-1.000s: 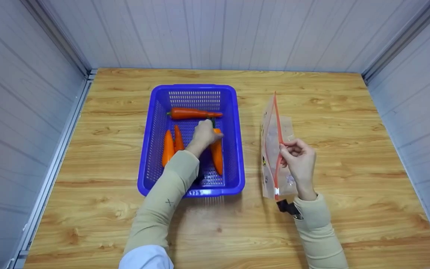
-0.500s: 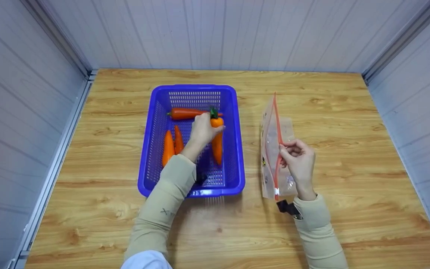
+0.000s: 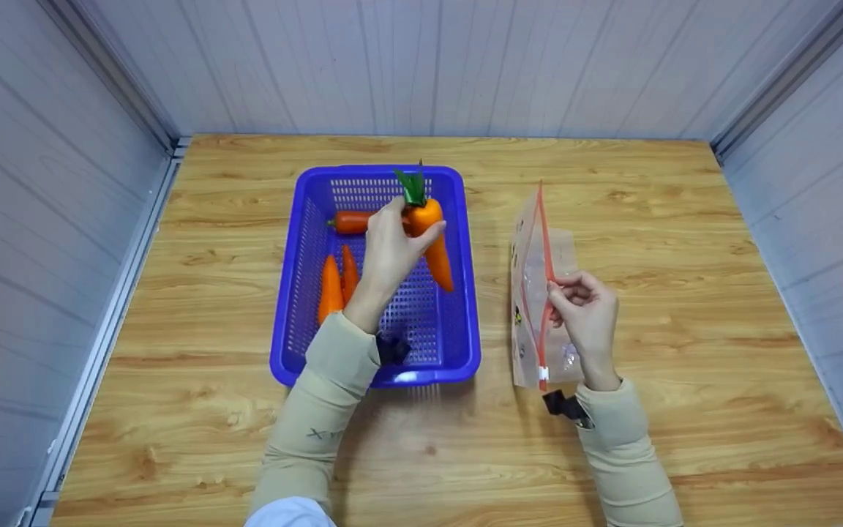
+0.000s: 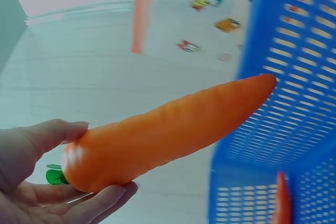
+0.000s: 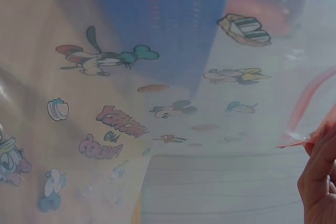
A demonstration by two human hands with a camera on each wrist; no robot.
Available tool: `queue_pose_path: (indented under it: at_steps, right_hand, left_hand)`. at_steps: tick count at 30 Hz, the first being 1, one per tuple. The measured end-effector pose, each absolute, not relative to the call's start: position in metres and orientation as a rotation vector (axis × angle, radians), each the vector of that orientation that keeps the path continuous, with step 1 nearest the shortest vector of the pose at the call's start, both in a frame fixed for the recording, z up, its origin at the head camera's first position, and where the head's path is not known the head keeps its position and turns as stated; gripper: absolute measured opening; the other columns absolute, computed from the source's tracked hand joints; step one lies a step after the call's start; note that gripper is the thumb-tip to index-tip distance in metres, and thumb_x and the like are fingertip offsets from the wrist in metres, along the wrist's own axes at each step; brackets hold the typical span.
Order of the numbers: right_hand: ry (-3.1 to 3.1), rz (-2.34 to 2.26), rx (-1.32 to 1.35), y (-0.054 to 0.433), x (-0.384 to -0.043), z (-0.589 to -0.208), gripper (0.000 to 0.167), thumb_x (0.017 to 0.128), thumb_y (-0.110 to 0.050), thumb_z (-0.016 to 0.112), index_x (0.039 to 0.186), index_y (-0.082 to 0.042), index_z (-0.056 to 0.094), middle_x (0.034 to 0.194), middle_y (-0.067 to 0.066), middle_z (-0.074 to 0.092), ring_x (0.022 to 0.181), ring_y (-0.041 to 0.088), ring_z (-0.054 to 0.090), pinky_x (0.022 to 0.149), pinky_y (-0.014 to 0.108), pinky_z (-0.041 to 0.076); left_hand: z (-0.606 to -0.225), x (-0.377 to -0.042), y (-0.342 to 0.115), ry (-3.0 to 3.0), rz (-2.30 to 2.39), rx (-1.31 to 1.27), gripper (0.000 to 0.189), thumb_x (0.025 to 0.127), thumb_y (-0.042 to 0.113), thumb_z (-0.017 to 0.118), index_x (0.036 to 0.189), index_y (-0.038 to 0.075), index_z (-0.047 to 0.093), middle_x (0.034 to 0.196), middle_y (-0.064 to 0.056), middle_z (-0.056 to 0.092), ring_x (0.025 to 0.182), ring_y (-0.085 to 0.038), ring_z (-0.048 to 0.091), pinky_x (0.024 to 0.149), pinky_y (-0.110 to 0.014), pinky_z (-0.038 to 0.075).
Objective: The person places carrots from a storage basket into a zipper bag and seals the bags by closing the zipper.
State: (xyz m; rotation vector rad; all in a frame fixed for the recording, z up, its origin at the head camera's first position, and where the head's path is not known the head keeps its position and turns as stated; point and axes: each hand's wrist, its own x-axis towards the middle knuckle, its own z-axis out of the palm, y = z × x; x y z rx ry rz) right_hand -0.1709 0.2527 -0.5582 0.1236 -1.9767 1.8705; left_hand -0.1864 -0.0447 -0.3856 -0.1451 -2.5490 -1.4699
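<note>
My left hand (image 3: 390, 245) grips an orange carrot (image 3: 437, 252) near its green-leaved top, over the blue plastic basket (image 3: 470, 322). In the left wrist view, thumb and fingers close round the thick end of the carrot (image 4: 157, 142), its tip pointing away past the basket wall (image 4: 262, 124). With thumb and fingertips my right hand (image 3: 588, 311) pinches the red zip edge of a clear zip bag (image 3: 531, 293), which stands upright with its mouth parted. Cartoon prints cover the bag (image 5: 173, 182) in the right wrist view, with the hand (image 5: 321, 174) at the edge.
Inside the basket lie a redder carrot (image 3: 352, 222) across the back, partly behind my left hand, and two more carrots, one orange (image 3: 330, 289) and one red-orange (image 3: 350, 271), at the left. Pale panel walls (image 3: 421, 66) enclose the wooden table (image 3: 685, 293) at the back and sides.
My left hand has lifted the orange carrot up from the basket's right side, toward the back, and its tip has swung rightward. The right hand and the bag have stayed nearly still.
</note>
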Motion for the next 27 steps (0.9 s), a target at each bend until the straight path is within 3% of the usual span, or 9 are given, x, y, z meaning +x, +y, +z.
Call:
queue_pose_path:
  at_steps: [3, 5, 9, 15, 22, 27]
  right_hand:
    - [-2.01, 1.801, 0.126, 0.255, -0.174, -0.569, 0.014, 0.076, -0.009, 0.07, 0.087, -0.002, 0.065, 0.06, 0.016, 0.059, 0.034, 0.023, 0.05, 0.027, 0.031, 0.038]
    - [-1.992, 1.853, 0.132, 0.248, -0.167, -0.551, 0.011, 0.076, -0.007, 0.068, 0.085, -0.001, 0.065, 0.059, 0.016, 0.059, 0.034, 0.021, 0.05, 0.028, 0.03, 0.039]
    - [-1.965, 1.899, 0.121, 0.247, -0.167, -0.552, 0.012, 0.075, -0.003, 0.068, 0.085, 0.003, 0.063, 0.058, 0.019, 0.058, 0.033, 0.023, 0.049, 0.027, 0.03, 0.038]
    - [-1.988, 1.83, 0.141, 0.251, -0.174, -0.566, 0.013, 0.075, -0.01, 0.071, 0.084, -0.003, 0.065, 0.058, 0.016, 0.059, 0.034, 0.021, 0.049, 0.027, 0.03, 0.038]
    - [-1.907, 2.017, 0.149, 0.219, -0.146, -0.492, 0.005, 0.074, 0.007, 0.063, 0.079, 0.006, 0.063, 0.055, 0.015, 0.058, 0.034, 0.016, 0.049, 0.029, 0.023, 0.038]
    - [-1.923, 1.997, 0.123, 0.204, -0.133, -0.465, 0.005, 0.074, 0.003, 0.065, 0.076, 0.006, 0.062, 0.053, 0.008, 0.057, 0.035, 0.009, 0.048, 0.03, 0.019, 0.037]
  left_hand:
    - [-0.378, -0.179, -0.044, -2.487, -1.51, -0.186, 0.039, 0.076, 0.024, 0.07, 0.103, -0.001, 0.056, 0.094, -0.01, 0.059, 0.074, -0.016, 0.055, 0.061, -0.023, 0.048]
    - [-0.373, -0.175, -0.043, -2.452, -1.512, -0.214, 0.039, 0.076, 0.024, 0.07, 0.103, -0.001, 0.056, 0.093, -0.009, 0.059, 0.073, -0.015, 0.054, 0.061, -0.022, 0.048]
    - [-0.365, -0.167, -0.04, -2.379, -1.521, -0.277, 0.041, 0.076, 0.025, 0.07, 0.105, -0.001, 0.056, 0.094, -0.009, 0.059, 0.075, -0.014, 0.056, 0.063, -0.022, 0.049]
    - [-0.355, -0.156, -0.033, -2.25, -1.6, -0.419, 0.044, 0.077, 0.026, 0.068, 0.11, -0.001, 0.054, 0.1, -0.008, 0.058, 0.086, -0.012, 0.058, 0.07, -0.019, 0.049]
    - [-0.352, -0.149, -0.022, -2.089, -1.657, -0.557, 0.047, 0.077, 0.025, 0.068, 0.112, -0.002, 0.052, 0.102, -0.01, 0.057, 0.092, -0.013, 0.056, 0.075, -0.019, 0.048]
    - [-0.356, -0.147, -0.013, -1.998, -1.68, -0.635, 0.047, 0.078, 0.023, 0.068, 0.113, -0.003, 0.051, 0.103, -0.011, 0.055, 0.095, -0.013, 0.056, 0.076, -0.021, 0.048]
